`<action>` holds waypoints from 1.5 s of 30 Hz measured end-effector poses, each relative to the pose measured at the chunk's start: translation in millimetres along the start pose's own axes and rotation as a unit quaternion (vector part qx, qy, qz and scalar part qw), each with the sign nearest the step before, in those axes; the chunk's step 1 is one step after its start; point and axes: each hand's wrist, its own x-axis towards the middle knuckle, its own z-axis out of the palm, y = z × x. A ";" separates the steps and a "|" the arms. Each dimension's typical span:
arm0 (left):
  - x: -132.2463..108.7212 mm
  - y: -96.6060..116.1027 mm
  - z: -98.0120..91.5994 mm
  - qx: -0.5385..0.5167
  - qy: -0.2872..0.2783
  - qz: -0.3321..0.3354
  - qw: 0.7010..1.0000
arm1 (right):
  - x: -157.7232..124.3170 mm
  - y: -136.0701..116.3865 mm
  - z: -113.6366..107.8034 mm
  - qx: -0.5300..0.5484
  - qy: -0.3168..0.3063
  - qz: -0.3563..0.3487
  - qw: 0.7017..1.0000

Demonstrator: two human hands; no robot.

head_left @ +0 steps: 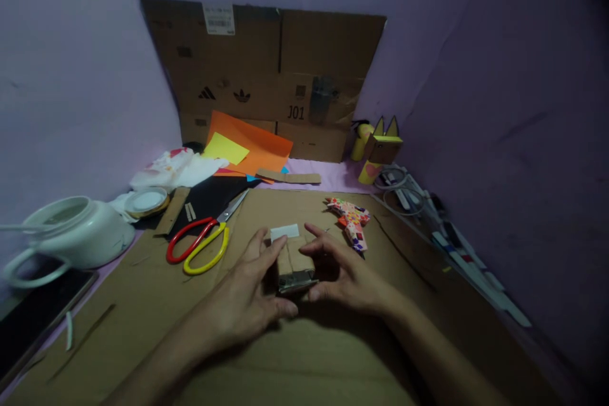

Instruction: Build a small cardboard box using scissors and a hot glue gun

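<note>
A small brown cardboard box (294,257) is between my hands, low over the cardboard mat; its near end looks dark and grey. My left hand (252,288) grips its left side, fingers along the top edge and thumb below the near end. At the right side, my right hand (349,273) curves around it, index finger at the top and thumb at the lower near corner. A small white rectangle (284,231) shows at the box's far end; whether it is attached I cannot tell. Scissors (209,235) with red and yellow handles lie partly spread to the left.
A flower-patterned, gun-shaped object (352,219) lies behind my right hand. At left are a white pot (90,235) and a dark flat device (42,311). Orange paper (257,146) lies at the back. A yellow-and-brown cardboard figure (380,149) stands back right.
</note>
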 end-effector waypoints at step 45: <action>12.6 -7.2 26.3 0.069 0.041 0.022 0.996 | 11.3 20.4 18.0 0.154 0.062 0.025 0.986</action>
